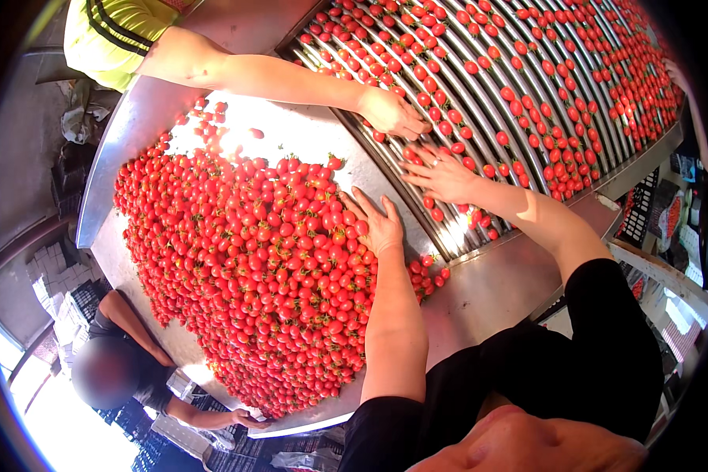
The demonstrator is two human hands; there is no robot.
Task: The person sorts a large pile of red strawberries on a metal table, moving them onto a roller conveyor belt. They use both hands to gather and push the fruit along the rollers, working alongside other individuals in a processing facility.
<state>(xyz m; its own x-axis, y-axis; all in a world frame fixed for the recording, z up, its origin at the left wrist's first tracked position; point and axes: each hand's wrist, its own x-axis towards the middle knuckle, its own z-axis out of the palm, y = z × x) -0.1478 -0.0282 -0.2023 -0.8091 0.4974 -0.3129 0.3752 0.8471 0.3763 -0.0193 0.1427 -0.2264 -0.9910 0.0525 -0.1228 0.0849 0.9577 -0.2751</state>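
Observation:
My left hand (pixel 382 225) rests with spread fingers at the right edge of a large heap of small red plum tomatoes (pixel 259 248). The heap lies on a sloping sheet-metal tray (pixel 354 156), and several green stalks show among the fruit. Fingers apart, my right hand (pixel 448 177) lies flat over the near end of a metal roller conveyor (pixel 484 112), among loose tomatoes (pixel 461 147). Neither hand grips anything; whether a tomato sits under the right palm is hidden.
Another person's hand (pixel 394 115) reaches across from a yellow sleeve (pixel 109 41), close to my right hand. A second person stands at the tray's lower left, a hand (pixel 249 419) at its rim. Black crates (pixel 638 203) stand below right. Tomatoes crowd the conveyor's far end.

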